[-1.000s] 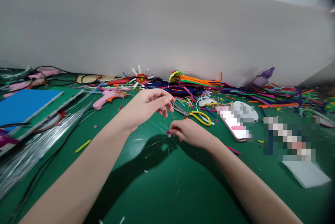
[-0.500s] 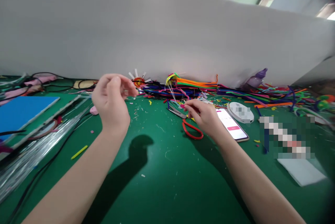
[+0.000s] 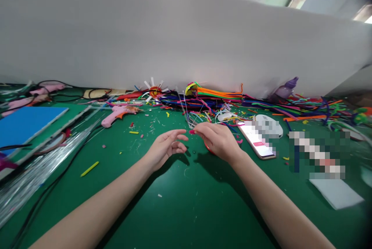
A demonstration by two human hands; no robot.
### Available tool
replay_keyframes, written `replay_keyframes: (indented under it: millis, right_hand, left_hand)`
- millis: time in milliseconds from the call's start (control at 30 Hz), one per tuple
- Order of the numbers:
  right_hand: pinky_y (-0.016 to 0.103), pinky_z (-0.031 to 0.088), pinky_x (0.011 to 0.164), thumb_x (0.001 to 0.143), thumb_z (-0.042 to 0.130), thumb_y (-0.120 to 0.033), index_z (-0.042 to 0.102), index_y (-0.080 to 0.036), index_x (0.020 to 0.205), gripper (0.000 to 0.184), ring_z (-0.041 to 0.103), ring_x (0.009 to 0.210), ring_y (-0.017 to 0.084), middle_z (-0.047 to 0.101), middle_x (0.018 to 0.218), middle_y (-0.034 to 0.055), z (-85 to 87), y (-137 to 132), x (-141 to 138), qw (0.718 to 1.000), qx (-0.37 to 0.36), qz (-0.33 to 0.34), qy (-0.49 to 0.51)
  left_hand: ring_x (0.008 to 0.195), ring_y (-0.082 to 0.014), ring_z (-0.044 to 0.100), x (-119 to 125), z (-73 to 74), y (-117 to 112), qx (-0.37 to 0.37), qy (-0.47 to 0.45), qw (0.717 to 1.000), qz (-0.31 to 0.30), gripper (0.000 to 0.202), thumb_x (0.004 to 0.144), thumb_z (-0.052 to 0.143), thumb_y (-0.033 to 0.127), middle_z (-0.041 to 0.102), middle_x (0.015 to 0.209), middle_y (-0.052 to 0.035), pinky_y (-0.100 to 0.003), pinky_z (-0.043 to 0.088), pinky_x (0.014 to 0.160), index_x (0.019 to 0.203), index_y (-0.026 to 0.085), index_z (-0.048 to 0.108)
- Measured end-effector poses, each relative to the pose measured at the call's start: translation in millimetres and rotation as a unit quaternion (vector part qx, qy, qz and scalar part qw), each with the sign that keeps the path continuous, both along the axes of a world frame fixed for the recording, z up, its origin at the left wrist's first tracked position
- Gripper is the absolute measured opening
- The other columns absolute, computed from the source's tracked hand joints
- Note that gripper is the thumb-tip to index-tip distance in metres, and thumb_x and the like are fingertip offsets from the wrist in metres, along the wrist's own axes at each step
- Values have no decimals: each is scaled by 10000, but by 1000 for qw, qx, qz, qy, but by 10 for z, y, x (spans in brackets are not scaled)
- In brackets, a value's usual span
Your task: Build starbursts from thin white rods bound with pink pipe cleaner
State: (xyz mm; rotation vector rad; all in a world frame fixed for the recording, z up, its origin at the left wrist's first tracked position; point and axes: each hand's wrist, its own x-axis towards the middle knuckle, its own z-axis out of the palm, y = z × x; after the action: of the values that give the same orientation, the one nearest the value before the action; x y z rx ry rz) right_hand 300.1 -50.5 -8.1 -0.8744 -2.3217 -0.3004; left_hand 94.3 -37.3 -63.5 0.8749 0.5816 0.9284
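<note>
In the head view, the right hand [image 3: 220, 140] pinches a small pink piece [image 3: 192, 132] between thumb and fingertips, out in front of the person over the green table [image 3: 174, 214]. Thin clear strands [image 3: 185, 110] run up and away from that piece; they are so fine that their far ends are hard to make out. The left hand [image 3: 167, 147] is just beside it, fingers loosely curled and parted, seemingly holding nothing, its fingertips near the pink piece but apart from it. A red handle [image 3: 208, 147] shows partly behind the right hand. To the right of that hand lies a phone [image 3: 257, 140] with its screen lit. Left of the hands are a pink glue gun [image 3: 112, 116] and a yellow stick [image 3: 90, 168].
</note>
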Motion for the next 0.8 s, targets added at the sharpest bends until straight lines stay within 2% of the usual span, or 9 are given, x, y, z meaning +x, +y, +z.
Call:
replay_keyframes:
  millis: [133,300,433,600,800]
  right_hand:
    - [259,411,640,957,366,-173,575,-150,1005,216,601,787,139,685,948,48,-22,-34,-76,995,14,29,-96]
    - [298,321,564,965,341,-186,598,-148,934,262,536,647,132,677,874,33,-80,-69,-171,983,69,43,-167]
    - [309,296,553,960,351,-182,601,-145,943,253,512,616,127,671,867,31,-168,-77,-206,981,72,39,-175]
    - [291,310,575,975,310,-178,591,-130,1016,287,530,643,121,678,902,49,-219,-61,-173,984,55,63,-156]
    - [292,333,578,964,348,-179,581,-125,1056,256,537,662,129,685,922,48,-224,-51,-150,983,66,92,-141]
  left_hand:
    - [656,-113,639,3,-32,12,-31,-26,999,-11,348,842,618,367,641,849,-53,-227,525,644,1077,110,610]
    - [590,-128,630,19,-48,16,-74,-42,996,-11,414,890,485,478,634,791,-58,-222,504,520,1050,113,598]
    - [599,-121,626,-26,-94,46,-91,-74,993,-24,423,921,418,474,627,802,-60,-229,515,532,1015,111,614]
    - [671,-118,633,-108,-152,85,-87,-68,992,-68,269,870,574,347,640,823,-54,-205,507,566,1002,122,637]
    - [644,-115,619,-145,-137,105,-65,-40,992,-103,199,834,615,306,648,767,-43,-213,500,561,929,133,640]
